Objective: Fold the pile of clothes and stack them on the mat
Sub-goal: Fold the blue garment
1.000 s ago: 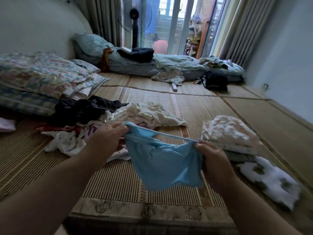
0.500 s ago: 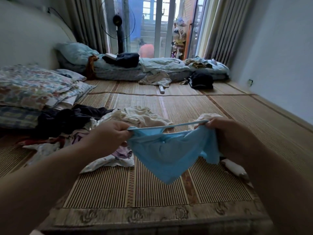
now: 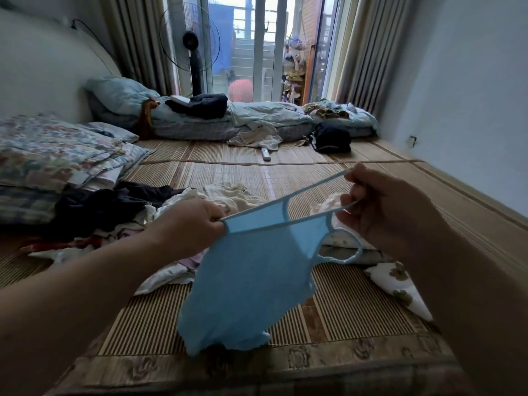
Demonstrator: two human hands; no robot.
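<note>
The woven mat (image 3: 348,312) covers the floor from the near edge to the far bedding (image 3: 265,118), which lies along the glass doors. A stack of floral quilts (image 3: 60,155) sits at the left margin of the mat. The pile of unfolded clothes (image 3: 128,210), dark and pale items mixed, lies on the mat just beside the quilts, left of centre. A light blue strappy top (image 3: 251,278) hangs in the air above the near part of the mat, spread between both hands, its hem loose and clear of the mat. A small stack of folded pale garments (image 3: 324,205) rests on the mat at the right, partly hidden behind the top and the right arm, with a white flower-printed piece (image 3: 397,284) next to it. The left hand (image 3: 191,227) pinches the top's left upper corner with curled fingers. The right hand (image 3: 383,207), held higher, grips the two thin shoulder straps (image 3: 311,190), which are pulled taut.
</note>
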